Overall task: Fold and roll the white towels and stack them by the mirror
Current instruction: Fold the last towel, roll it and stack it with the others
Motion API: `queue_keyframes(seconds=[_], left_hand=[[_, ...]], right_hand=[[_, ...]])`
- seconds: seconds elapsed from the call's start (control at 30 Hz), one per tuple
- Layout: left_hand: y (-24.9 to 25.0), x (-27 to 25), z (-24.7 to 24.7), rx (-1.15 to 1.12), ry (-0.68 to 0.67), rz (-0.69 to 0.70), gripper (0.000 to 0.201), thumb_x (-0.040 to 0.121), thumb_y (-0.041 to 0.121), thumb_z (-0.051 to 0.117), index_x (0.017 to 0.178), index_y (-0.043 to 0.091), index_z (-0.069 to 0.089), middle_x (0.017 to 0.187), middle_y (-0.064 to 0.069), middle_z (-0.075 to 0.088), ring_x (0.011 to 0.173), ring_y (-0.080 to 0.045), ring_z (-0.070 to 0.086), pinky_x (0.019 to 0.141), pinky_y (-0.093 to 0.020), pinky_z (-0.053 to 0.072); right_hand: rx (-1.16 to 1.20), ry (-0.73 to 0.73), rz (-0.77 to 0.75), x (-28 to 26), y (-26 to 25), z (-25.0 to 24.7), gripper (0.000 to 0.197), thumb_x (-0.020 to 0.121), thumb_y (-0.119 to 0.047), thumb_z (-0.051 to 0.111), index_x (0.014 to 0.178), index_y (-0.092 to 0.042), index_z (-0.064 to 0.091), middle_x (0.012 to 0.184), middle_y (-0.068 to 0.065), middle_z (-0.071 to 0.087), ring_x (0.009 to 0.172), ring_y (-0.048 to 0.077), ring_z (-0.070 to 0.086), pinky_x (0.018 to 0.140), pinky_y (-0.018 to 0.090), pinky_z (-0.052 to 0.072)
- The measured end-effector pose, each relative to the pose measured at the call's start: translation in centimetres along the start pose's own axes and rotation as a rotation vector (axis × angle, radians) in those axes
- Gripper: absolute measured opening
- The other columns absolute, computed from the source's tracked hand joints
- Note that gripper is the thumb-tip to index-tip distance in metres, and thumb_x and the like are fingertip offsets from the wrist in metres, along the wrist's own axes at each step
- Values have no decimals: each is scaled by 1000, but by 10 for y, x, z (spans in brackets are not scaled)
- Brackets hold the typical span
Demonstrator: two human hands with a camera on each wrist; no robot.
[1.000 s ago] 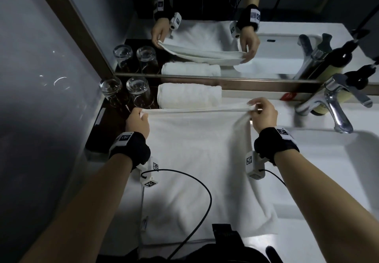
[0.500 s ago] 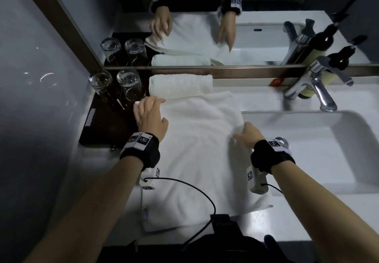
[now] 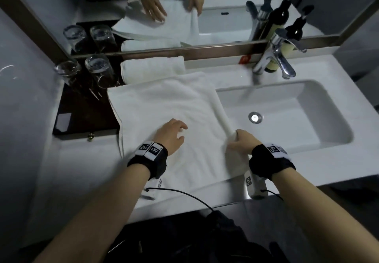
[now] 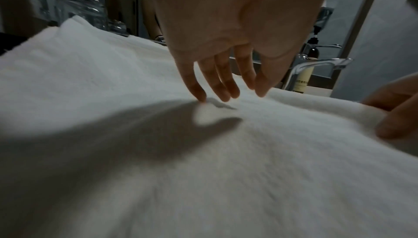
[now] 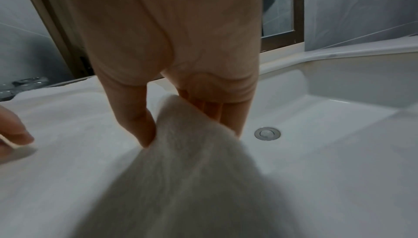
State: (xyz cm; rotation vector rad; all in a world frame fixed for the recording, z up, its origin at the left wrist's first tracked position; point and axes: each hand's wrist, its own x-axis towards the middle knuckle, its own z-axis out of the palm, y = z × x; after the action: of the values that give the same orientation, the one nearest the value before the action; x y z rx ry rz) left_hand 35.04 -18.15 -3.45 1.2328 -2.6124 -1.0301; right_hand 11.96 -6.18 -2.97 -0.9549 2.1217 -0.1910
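A white towel lies spread on the counter left of the sink, folded once. My left hand rests on its middle with fingers straight, fingertips touching the cloth. My right hand pinches the towel's right edge, lifted into a ridge at the basin's rim; in the right wrist view thumb and fingers hold the raised fold. A rolled white towel lies against the mirror behind.
Two upturned glasses stand on a dark tray at the left. The sink basin with a chrome drain is to the right, with the tap and dark bottles behind it. A cable trails over the front edge.
Both hands have come toward me from the far edge. The left hand slid to the towel's middle; the right hand took hold of the right edge and lifted it.
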Motion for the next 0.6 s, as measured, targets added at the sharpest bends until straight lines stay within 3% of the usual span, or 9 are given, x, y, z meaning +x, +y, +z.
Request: queue_keyframes(seconds=[0.13, 0.2, 0.37, 0.4, 0.47, 0.6], left_hand=[[8, -9, 24, -22, -88, -31, 23, 90, 19, 55, 113, 20, 55, 114, 2, 56, 99, -9, 55, 84, -19, 38], [14, -15, 34, 10, -86, -30, 23, 88, 21, 57, 111, 22, 57, 113, 3, 57, 104, -12, 56, 88, -22, 40], [28, -35, 55, 175, -62, -78, 29, 84, 31, 60, 113, 28, 57, 121, 5, 50, 113, -17, 48, 93, -32, 43], [29, -40, 58, 209, -60, -90, 29, 84, 30, 60, 113, 29, 57, 122, 5, 48, 114, -18, 47, 91, -32, 43], [30, -52, 64, 267, -46, -112, 31, 84, 29, 61, 114, 31, 55, 124, 6, 46, 115, -18, 46, 87, -31, 42], [38, -72, 77, 323, 14, -145, 41, 83, 27, 59, 122, 31, 50, 130, 6, 42, 119, -18, 43, 91, -35, 40]], right_hand=[[44, -5, -3, -17, 21, 2, 19, 80, -16, 65, 90, -9, 50, 96, 9, 56, 88, 23, 52, 69, 27, 41], [72, 21, -28, -27, 31, 4, 18, 81, -18, 65, 85, -8, 51, 93, 10, 56, 85, 24, 53, 63, 26, 40], [52, 31, -90, -52, 57, 13, 33, 79, -29, 71, 67, -12, 46, 87, 11, 57, 82, 24, 53, 66, 27, 35], [45, 26, -92, -56, 62, 15, 33, 79, -32, 72, 69, -11, 48, 87, 11, 59, 83, 25, 54, 67, 29, 37], [31, 18, -104, -65, 74, 20, 35, 77, -34, 73, 88, -6, 55, 96, 13, 64, 91, 28, 59, 76, 34, 43], [59, 18, -162, -76, 92, 29, 55, 73, -27, 76, 115, -10, 46, 106, 12, 65, 99, 29, 61, 85, 37, 48]])
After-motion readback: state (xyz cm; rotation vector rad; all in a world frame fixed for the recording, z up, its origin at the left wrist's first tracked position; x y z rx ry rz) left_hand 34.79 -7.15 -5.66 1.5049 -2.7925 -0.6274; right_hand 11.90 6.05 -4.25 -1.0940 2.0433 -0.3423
